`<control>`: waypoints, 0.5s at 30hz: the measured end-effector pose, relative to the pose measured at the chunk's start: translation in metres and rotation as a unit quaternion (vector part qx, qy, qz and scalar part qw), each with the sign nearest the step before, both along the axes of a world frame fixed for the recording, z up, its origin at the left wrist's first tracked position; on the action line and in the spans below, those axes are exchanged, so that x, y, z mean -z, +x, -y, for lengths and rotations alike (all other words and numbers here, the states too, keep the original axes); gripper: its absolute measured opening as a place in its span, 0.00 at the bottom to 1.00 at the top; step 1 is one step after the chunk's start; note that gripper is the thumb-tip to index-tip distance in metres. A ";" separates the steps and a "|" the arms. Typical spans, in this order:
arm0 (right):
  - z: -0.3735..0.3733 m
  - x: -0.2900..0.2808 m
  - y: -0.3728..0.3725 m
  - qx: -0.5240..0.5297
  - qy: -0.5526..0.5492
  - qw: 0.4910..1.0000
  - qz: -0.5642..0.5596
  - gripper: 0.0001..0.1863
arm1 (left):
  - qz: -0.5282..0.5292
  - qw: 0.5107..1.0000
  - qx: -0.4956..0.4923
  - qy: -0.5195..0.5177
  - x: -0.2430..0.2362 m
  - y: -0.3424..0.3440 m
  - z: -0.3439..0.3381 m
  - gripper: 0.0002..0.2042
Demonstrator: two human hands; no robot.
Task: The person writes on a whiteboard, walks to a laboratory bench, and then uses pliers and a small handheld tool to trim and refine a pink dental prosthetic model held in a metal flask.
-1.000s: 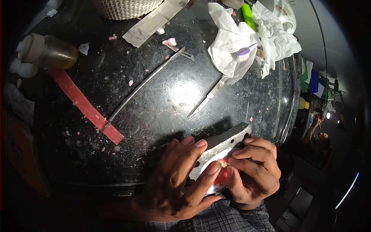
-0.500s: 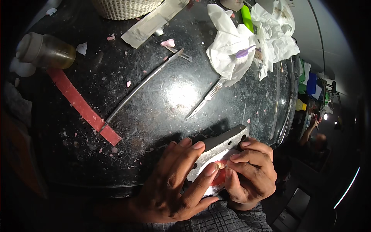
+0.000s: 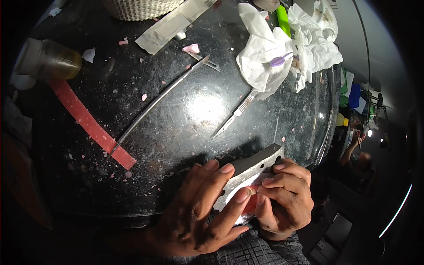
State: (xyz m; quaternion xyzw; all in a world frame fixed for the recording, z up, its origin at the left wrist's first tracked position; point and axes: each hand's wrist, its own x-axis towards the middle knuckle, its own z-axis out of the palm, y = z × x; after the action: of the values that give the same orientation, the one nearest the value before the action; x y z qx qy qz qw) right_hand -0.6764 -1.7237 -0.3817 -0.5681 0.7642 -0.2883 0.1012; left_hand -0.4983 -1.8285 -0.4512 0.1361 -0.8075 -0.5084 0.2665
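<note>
Both hands sit at the near edge of the round black surface [image 3: 132, 185]. Left hand [image 3: 201, 212] lies fingers spread, fingertips pressing down on a flat grey metal block [image 3: 258, 161] with small holes along its edge; thumb tucked in against a small pink-red piece [image 3: 251, 201] on the block's pale face. Right hand [image 3: 282, 198] is curled tight, fingertips pinched closed on that same pink piece from the other side, so both hands have it, and the left also pins the block. Can't tell the piece's exact shape, mostly hidden by fingers; looks soft, waxy. To do this well, I'd judge: keep the left hand's weight flat on the block so it can't skate on the glossy top, work with fingertip pressure only, small moves, block kept fully on the surface rather than overhanging the rim. Surface is scratched, shiny, littered with pink crumbs. Long thin metal rod-like tool [image 3: 159, 104] lies diagonally mid-surface, one end on a red strip [image 3: 90, 126]. A scalpel-like blade tool [image 3: 234, 117] lies near centre, its handle end under crumpled white tissue [image 3: 265, 53]. Amber-filled bottle on its side [image 3: 51, 59] far left; woven basket base [image 3: 141, 8] and a pale flat strip [image 3: 170, 24] at the far edge.
</note>
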 end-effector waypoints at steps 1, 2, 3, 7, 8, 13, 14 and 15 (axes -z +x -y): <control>0.000 0.001 0.000 -0.001 0.001 1.000 0.000 0.11 | 0.002 1.000 0.002 -0.001 0.000 0.000 0.000 0.52; -0.001 0.002 0.001 0.000 -0.004 1.000 -0.004 0.11 | 0.004 1.000 0.005 -0.001 0.000 0.001 0.000 0.52; -0.001 0.003 0.001 0.000 -0.008 1.000 -0.008 0.11 | 0.003 1.000 0.004 -0.001 0.000 0.000 0.001 0.52; -0.001 0.003 0.002 0.002 -0.009 1.000 -0.004 0.11 | -0.001 1.000 0.007 -0.002 0.001 0.000 0.002 0.51; -0.001 0.003 0.001 0.003 -0.004 1.000 -0.002 0.11 | 0.001 1.000 0.008 -0.002 0.001 0.000 0.002 0.51; 0.001 0.000 0.002 0.012 0.005 1.000 -0.002 0.11 | 0.018 1.000 0.009 -0.021 -0.001 0.002 0.002 0.50; 0.000 0.000 0.002 0.013 0.003 1.000 0.001 0.11 | 0.016 1.000 0.008 -0.024 -0.001 0.003 0.002 0.50; 0.000 0.001 0.003 0.015 0.002 1.000 0.005 0.11 | 0.016 1.000 0.007 -0.023 -0.001 0.003 0.002 0.50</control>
State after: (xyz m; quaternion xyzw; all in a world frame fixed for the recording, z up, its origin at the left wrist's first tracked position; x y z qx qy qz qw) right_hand -0.6737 -1.7238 -0.3822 -0.5546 0.7728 -0.2914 0.1018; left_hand -0.4953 -1.8306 -0.4499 0.1318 -0.8242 -0.4892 0.2530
